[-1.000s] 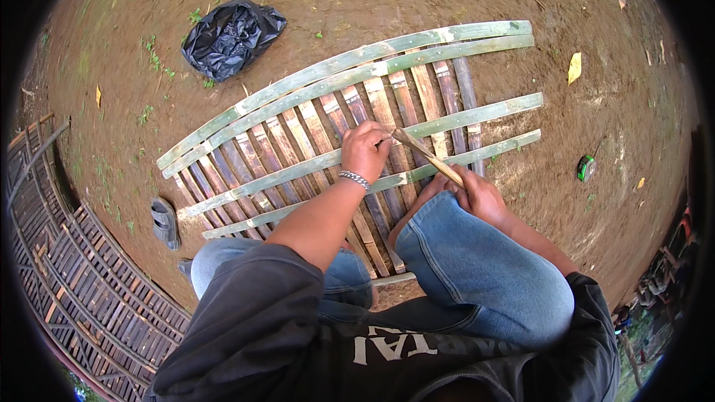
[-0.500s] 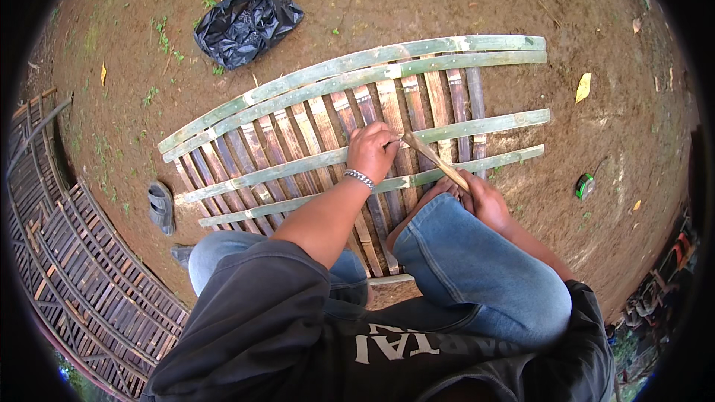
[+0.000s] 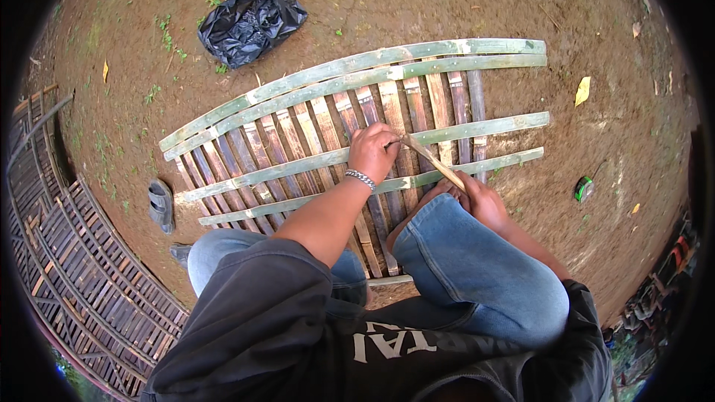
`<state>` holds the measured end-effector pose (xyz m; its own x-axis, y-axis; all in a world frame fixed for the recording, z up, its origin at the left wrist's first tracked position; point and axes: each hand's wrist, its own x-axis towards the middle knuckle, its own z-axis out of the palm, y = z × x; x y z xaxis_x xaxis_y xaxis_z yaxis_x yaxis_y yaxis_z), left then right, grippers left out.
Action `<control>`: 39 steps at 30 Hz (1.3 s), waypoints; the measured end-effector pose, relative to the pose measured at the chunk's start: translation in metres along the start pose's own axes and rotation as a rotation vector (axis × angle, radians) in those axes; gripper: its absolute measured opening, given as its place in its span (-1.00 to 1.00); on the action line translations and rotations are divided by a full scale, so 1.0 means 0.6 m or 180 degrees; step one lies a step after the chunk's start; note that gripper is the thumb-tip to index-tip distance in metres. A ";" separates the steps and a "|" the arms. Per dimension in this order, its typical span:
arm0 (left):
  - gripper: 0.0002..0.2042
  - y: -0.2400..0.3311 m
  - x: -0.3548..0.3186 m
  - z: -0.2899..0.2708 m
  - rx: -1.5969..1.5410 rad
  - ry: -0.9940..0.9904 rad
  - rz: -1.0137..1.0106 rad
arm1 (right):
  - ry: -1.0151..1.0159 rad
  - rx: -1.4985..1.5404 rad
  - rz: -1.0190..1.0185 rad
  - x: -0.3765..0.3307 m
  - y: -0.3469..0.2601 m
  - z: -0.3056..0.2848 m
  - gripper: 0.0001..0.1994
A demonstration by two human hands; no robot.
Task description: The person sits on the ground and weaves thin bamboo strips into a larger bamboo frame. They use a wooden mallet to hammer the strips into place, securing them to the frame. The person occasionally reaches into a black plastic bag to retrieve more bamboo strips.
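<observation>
A bamboo slat panel [image 3: 320, 115] lies on the ground before me, its dark and pale strips crossed by long green bamboo battens. My left hand [image 3: 375, 152], with a chain bracelet at the wrist, rests on the third batten [image 3: 477, 129] from the far side. Its thumb and fingers are pinched together; whatever is between them is too small to make out. My right hand [image 3: 484, 201] grips the wooden handle of a hammer [image 3: 439, 165] near my knee. The hammer's head end is down by the left fingertips at the batten.
A black plastic bag [image 3: 252, 26] lies beyond the panel. To the left are a grey sandal [image 3: 160, 206] and a larger bamboo slat frame [image 3: 93, 268]. A green tape measure [image 3: 585, 188] and a yellow leaf [image 3: 582, 91] lie on the dirt at right.
Both hands stay in nearly the same places, the hammer's head end still beside the left fingertips. The whole view has shifted very slightly.
</observation>
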<state>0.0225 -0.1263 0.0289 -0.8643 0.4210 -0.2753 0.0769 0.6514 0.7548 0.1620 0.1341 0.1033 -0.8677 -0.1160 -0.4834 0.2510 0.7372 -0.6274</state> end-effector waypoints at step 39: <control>0.19 0.024 -0.058 -0.101 0.2090 -0.2221 -0.0129 | -0.0396 -0.0130 0.0243 0.006 -0.023 0.012 -0.45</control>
<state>0.0235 -0.1699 0.0852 -0.3978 0.5333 -0.7465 0.4999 0.8083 0.3111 0.1586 0.1187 0.1062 -0.7862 -0.1384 -0.6023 0.2943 0.7732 -0.5618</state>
